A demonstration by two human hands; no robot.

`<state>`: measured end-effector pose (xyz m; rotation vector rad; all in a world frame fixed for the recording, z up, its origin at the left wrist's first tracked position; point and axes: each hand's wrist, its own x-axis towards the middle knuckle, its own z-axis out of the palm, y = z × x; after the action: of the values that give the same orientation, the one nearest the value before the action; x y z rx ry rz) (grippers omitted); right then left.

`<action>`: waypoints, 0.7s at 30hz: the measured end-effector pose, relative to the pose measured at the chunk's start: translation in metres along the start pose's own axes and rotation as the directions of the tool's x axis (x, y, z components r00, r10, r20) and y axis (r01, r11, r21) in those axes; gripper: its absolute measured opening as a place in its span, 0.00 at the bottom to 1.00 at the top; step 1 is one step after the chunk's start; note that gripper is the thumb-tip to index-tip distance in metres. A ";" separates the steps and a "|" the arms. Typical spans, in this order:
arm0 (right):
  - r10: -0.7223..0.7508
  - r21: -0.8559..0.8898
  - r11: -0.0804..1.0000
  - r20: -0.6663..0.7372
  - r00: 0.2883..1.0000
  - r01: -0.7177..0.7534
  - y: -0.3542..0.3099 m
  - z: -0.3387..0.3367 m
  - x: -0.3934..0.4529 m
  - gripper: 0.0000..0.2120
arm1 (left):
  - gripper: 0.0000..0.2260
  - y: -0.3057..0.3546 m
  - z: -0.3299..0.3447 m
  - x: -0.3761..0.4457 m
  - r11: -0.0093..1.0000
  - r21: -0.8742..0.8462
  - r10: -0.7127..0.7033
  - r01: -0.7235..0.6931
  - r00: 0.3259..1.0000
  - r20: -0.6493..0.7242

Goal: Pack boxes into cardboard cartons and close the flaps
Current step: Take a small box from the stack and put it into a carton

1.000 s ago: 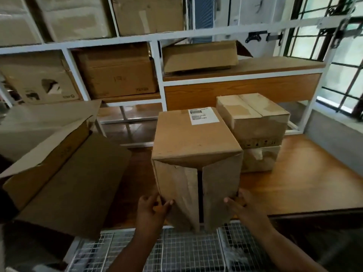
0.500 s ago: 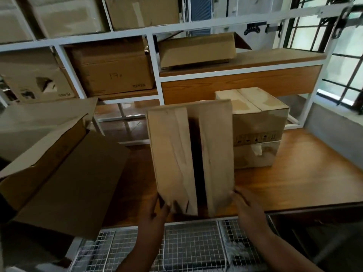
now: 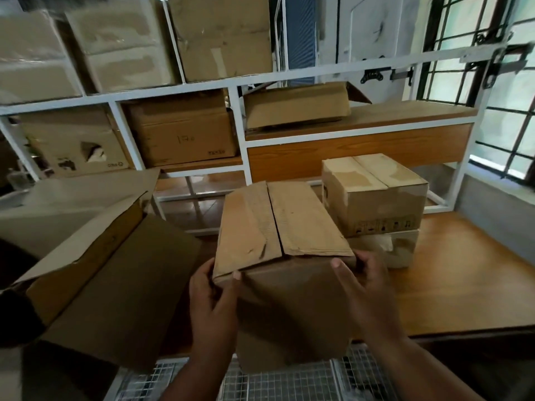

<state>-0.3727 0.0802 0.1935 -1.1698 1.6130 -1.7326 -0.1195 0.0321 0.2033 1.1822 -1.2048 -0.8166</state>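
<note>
A brown cardboard carton [image 3: 278,227] stands at the table's near edge, its two top flaps folded shut with a seam down the middle. My left hand [image 3: 212,308] grips its near left corner, thumb on the edge of the left flap. My right hand [image 3: 366,287] holds the near right corner, fingers curled round the edge. To the left lies a large open carton [image 3: 115,287] tipped on its side, flaps spread. Two closed cartons [image 3: 376,195] are stacked just behind and right of the held one.
A white-framed shelf unit [image 3: 237,82] behind holds several cartons. The wooden table top [image 3: 451,282] stretches to the right. A wire mesh surface [image 3: 278,383] lies below the table's near edge. A barred window [image 3: 506,96] is at the right.
The carton has been turned over: the side with the white label is out of sight and the flap side now faces up. Both hands moved up from the lower edge to the near top corners.
</note>
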 end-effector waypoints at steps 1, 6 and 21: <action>0.014 -0.009 1.000 0.008 1.000 -0.014 -0.002 0.002 0.002 0.27 | 0.19 0.004 -0.001 0.005 1.000 -0.004 -0.013 0.013 1.000 0.021; 0.106 -0.061 0.993 0.038 0.994 -0.104 -0.007 0.010 0.022 0.33 | 0.26 0.018 -0.001 0.029 0.987 0.150 -0.076 0.054 0.986 0.146; 0.459 0.342 0.853 -0.135 0.878 -0.393 0.008 0.006 0.036 0.23 | 0.19 -0.011 -0.013 0.040 0.963 -0.098 -0.267 0.253 0.948 -0.176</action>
<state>-0.3875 0.0457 0.1940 -0.4414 1.5060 -1.7601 -0.0965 -0.0052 0.2035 1.3427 -0.8674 -0.9148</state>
